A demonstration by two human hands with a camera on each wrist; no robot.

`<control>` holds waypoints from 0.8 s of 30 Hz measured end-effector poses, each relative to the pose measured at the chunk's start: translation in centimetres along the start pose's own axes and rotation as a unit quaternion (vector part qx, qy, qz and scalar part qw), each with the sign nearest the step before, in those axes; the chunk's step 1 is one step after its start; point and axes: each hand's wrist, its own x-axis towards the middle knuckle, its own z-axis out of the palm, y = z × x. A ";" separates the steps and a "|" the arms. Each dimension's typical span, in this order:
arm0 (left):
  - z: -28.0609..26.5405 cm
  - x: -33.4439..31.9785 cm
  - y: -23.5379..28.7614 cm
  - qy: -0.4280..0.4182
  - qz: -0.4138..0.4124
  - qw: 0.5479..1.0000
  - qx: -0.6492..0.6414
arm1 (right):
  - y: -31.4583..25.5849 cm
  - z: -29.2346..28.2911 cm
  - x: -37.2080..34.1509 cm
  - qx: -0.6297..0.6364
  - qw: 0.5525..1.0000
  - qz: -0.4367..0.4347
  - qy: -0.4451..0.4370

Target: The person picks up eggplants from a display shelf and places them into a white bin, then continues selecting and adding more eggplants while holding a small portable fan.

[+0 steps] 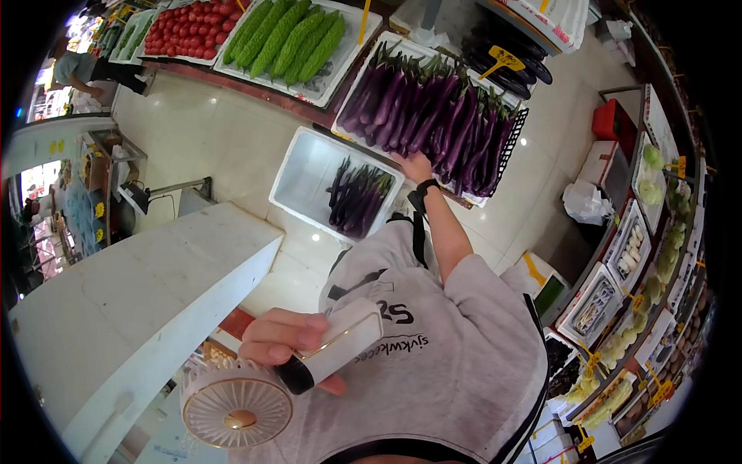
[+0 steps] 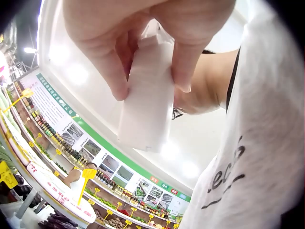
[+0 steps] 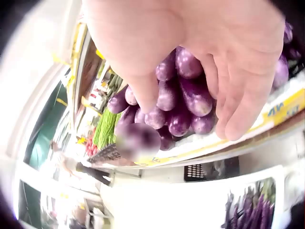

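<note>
My left hand [image 1: 287, 339] grips the white handle of a small handheld fan [image 1: 238, 414] in front of my shirt. In the left wrist view, thumb and fingers pinch the white handle [image 2: 147, 95] from both sides. My right hand [image 1: 416, 167] is at the front edge of a display of long purple eggplants [image 1: 421, 104]. In the right wrist view its fingers [image 3: 243, 109] and thumb spread over the rounded eggplant ends [image 3: 193, 98]. Below that display, a white foam box [image 1: 297, 182] holds several darker eggplants [image 1: 359, 201] along its right side.
Left of the eggplants are a tray of bitter melons [image 1: 286, 39] and red tomatoes [image 1: 189, 31]. A pale counter [image 1: 147, 301] stands on my left. Vegetable shelves [image 1: 610, 301] run along the right. Another person [image 1: 93, 69] is at the far left.
</note>
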 end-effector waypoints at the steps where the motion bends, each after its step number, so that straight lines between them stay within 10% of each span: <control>1: 0.0 0.0 0.1 -0.003 -0.002 1.000 -0.005 | 0.8 1.2 0.0 0.084 0.996 -0.025 0.004; 8: 0.1 0.0 0.7 -0.020 -0.020 1.000 -0.002 | 0.8 3.8 0.4 0.307 0.935 0.166 0.059; 18: 0.6 -0.3 0.4 -0.004 -0.009 1.000 0.005 | -1.8 7.2 0.3 0.457 0.885 0.090 -0.032; 24: 1.0 -0.4 0.7 -0.017 -0.011 1.000 0.006 | -2.6 8.9 -0.5 0.387 0.909 0.106 0.117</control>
